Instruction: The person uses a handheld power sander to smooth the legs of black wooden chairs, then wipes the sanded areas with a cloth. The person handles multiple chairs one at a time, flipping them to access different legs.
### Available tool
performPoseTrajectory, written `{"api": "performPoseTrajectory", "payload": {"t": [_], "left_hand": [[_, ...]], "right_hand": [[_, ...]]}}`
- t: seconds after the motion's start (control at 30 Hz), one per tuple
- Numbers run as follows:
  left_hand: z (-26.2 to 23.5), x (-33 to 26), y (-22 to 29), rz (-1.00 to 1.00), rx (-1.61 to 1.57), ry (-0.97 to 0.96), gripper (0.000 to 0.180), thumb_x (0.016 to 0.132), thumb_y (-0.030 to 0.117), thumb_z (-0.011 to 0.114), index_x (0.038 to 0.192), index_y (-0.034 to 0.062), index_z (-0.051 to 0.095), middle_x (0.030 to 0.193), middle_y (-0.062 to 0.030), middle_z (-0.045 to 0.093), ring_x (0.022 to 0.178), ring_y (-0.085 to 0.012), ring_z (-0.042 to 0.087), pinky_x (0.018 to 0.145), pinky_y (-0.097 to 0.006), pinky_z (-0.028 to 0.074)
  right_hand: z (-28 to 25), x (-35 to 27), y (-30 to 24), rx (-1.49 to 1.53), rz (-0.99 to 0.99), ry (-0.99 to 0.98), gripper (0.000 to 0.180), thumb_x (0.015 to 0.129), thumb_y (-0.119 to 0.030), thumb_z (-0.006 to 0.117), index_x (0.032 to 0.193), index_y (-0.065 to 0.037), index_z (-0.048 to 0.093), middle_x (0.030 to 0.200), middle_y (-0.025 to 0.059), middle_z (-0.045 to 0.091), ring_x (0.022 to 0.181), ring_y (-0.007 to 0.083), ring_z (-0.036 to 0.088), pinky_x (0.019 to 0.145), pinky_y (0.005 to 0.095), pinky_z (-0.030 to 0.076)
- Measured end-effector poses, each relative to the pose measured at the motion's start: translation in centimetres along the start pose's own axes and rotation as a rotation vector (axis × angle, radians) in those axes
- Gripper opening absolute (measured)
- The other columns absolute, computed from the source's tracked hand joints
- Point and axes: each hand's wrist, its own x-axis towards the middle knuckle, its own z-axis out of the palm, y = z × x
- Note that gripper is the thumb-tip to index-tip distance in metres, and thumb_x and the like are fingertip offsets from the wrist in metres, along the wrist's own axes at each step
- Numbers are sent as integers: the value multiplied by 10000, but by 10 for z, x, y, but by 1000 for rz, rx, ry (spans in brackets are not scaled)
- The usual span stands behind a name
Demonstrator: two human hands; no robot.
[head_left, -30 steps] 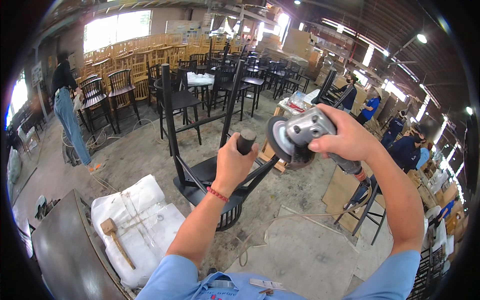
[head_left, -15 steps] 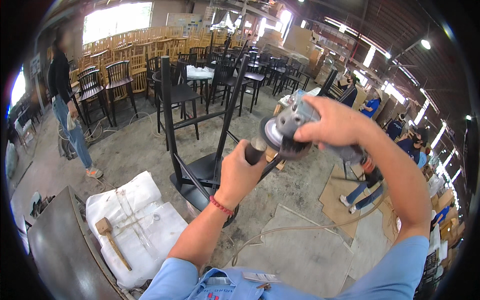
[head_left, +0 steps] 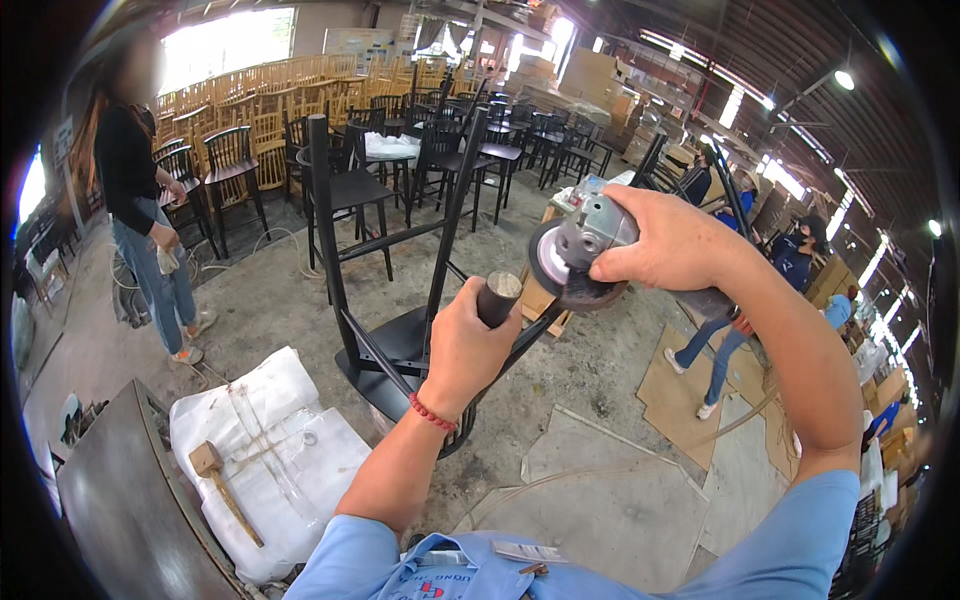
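Observation:
A black wooden chair stands upside down in front of me, its legs pointing up. My left hand is wrapped round one leg just below its tip, where a bare, pale round end shows. In my right hand is an angle grinder, gripped around its grey head, with the body running back under my wrist. Its round disc faces left, just right of the leg's end and apart from it. Below the disc, the guard side hides part of another chair bar.
At lower left a wooden mallet lies on a white wrapped bundle beside a dark metal table. A person stands at left; several co-workers are at right. Cardboard sheets and a hose lie on the floor. Black chairs fill the background.
The grinder's disc has drawn back to the right from the leg's end. My left hand has shifted slightly left, still on the leg. Co-workers at right have moved; the person at left appears closer.

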Motion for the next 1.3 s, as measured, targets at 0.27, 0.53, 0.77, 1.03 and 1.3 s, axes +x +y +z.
{"api": "performPoseTrajectory", "payload": {"t": [0.27, 0.53, 0.77, 1.03, 1.3], "left_hand": [[-2, -1, -4, 39, 25, -49, 255, 832, 156, 731, 987, -6, 610, 791, -80, 671, 719, -137, 636, 670, -297, 497], [-5, 2, 6, -71, 5, -76, 279, 821, 158, 747, 985, -14, 602, 769, -94, 653, 706, -141, 610, 675, -311, 500], [-1, 0, -3, -29, 9, -72, 304, 805, 155, 743, 1031, -5, 617, 804, -121, 686, 735, -192, 661, 687, -319, 504], [-1, 0, -3, 60, -2, -28, 271, 804, 166, 743, 915, -5, 565, 796, -153, 659, 681, -243, 623, 663, -337, 489], [-5, 2, -2, 65, -19, -54, 276, 836, 183, 725, 996, -2, 598, 818, -140, 670, 717, -218, 619, 693, -342, 489]], "right_hand": [[2, -12, -13, 86, 8, -102, 478, 766, -289, 748, 1118, -14, 578, 815, 86, 649, 572, 131, 598, 576, 303, 498], [-7, -11, -16, -8, 67, -18, 507, 754, -289, 752, 1148, -23, 578, 810, 72, 658, 580, 137, 613, 582, 300, 500], [-3, 2, -23, -214, 65, -17, 491, 747, -270, 744, 1141, -22, 589, 796, 77, 651, 569, 141, 613, 599, 309, 502], [-2, -8, -46, -78, 123, -137, 417, 755, -311, 728, 1022, -18, 600, 744, 96, 642, 574, 155, 615, 559, 329, 509], [-3, -10, -50, -62, 61, -81, 430, 734, -300, 739, 1040, -19, 629, 724, 92, 641, 547, 153, 600, 554, 311, 490]]}}
